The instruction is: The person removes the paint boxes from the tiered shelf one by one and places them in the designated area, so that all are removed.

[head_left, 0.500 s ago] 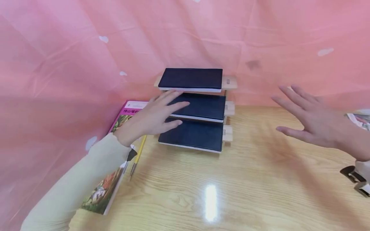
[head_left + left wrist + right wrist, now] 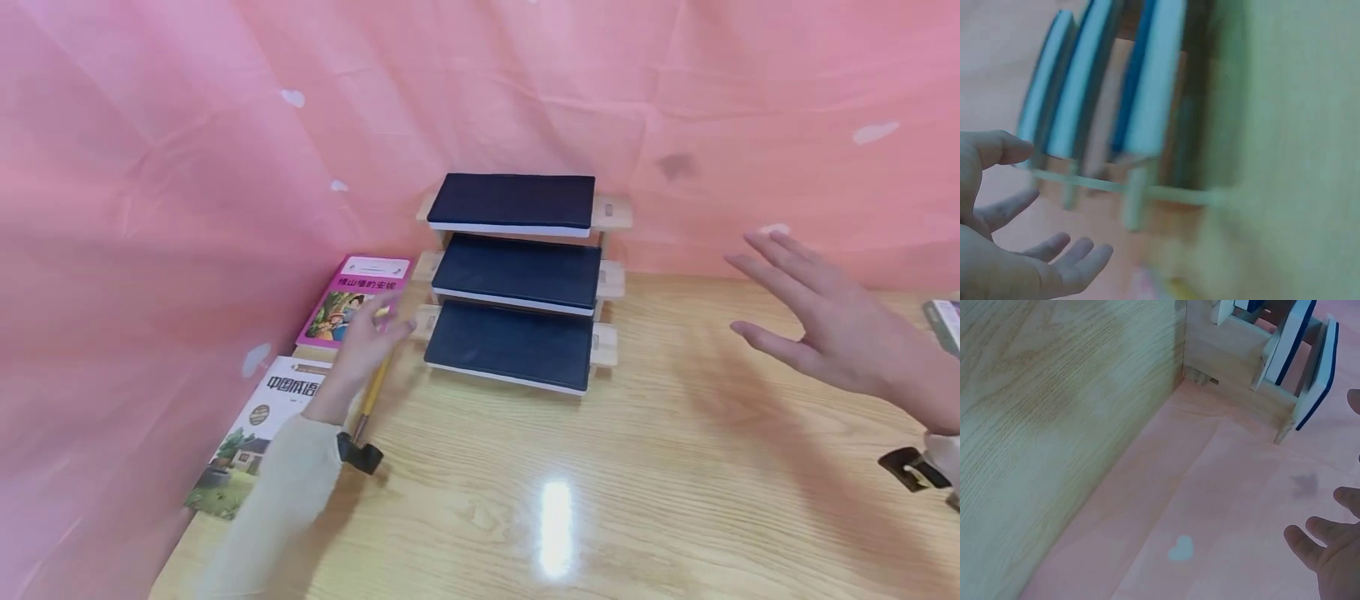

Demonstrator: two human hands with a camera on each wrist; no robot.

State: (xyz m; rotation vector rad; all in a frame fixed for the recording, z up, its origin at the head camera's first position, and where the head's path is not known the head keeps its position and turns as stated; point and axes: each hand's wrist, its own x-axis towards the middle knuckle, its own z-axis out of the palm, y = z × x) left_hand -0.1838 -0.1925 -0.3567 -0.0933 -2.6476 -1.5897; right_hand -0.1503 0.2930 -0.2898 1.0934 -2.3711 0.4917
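A stepped wooden rack [image 2: 611, 279] holds three dark navy, white-edged notebooks: a top one [image 2: 513, 200], a middle one [image 2: 517, 273] and a bottom one [image 2: 510, 346]. My left hand [image 2: 358, 346] hovers left of the rack, over a slim yellow stick with a dark tip [image 2: 375, 392]. Its fingers are spread and loosely bent in the left wrist view, with nothing between them. Off to the rack's right, my right hand [image 2: 832, 329] floats above the table, fingers extended and holding nothing.
A pink-covered book [image 2: 322, 329] and a white-and-green book [image 2: 258, 417] lie along the table's left side. Part of another book [image 2: 945, 321] shows at the right edge. Pink cloth [image 2: 525, 92] hangs behind and to the left of the wooden table [image 2: 480, 475].
My left hand has moved left and down, away from the front of the notebooks to above the stick. My right hand has barely moved. The head view has shifted slightly.
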